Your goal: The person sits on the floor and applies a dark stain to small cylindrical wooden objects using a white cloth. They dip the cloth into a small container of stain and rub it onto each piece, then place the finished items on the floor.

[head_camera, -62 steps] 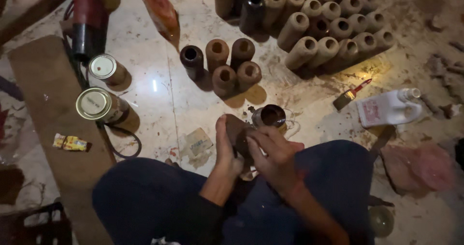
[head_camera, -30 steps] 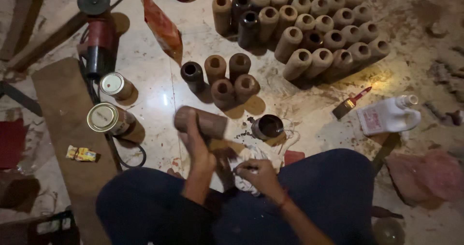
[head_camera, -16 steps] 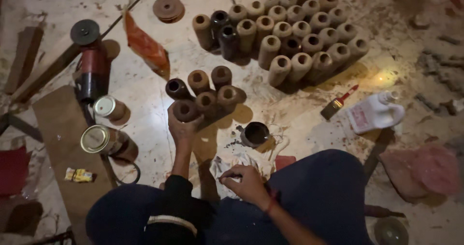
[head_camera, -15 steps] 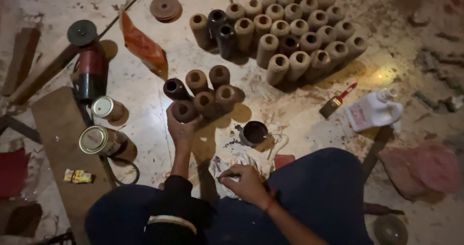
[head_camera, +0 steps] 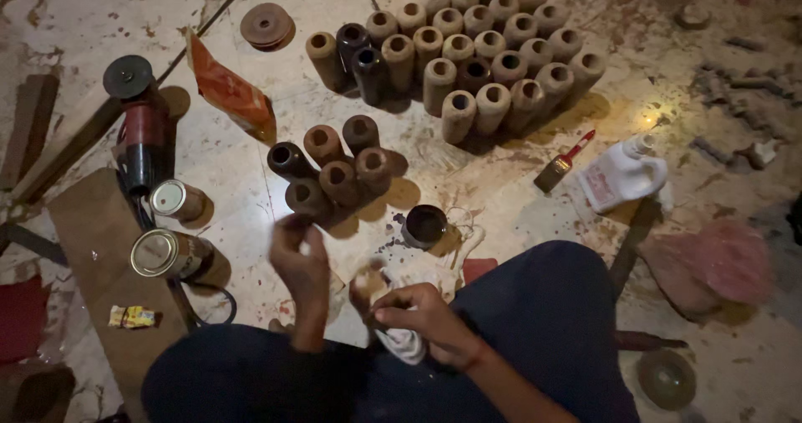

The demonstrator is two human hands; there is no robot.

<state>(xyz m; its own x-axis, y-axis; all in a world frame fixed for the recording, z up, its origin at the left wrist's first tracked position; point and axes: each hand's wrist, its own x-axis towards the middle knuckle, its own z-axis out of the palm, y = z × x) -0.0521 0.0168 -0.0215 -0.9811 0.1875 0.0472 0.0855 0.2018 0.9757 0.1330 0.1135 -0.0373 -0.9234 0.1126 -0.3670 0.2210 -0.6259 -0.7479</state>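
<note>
head view: low and centre in the frame, our right hand (head_camera: 422, 319) pinches a stained white rag (head_camera: 401, 344) over our lap, fingers curled tight on the cloth. our left hand (head_camera: 299, 260) is raised just left of it, wrist upright and blurred; it looks loosely curled and empty, though we cannot tell for certain.

directly above the left hand, six brown wooden cylinders (head_camera: 330, 168) stand on end, touching one another on the floor (head_camera: 501, 197). a small dark bowl (head_camera: 424, 225) of stain sits just right of them, near our knee.

we judge the risks thus: the left hand, so close above the cluster, could clip one cylinder and topple its neighbours; the rag's loose end or our knee could tip the bowl and spill stain across the floor.
</note>
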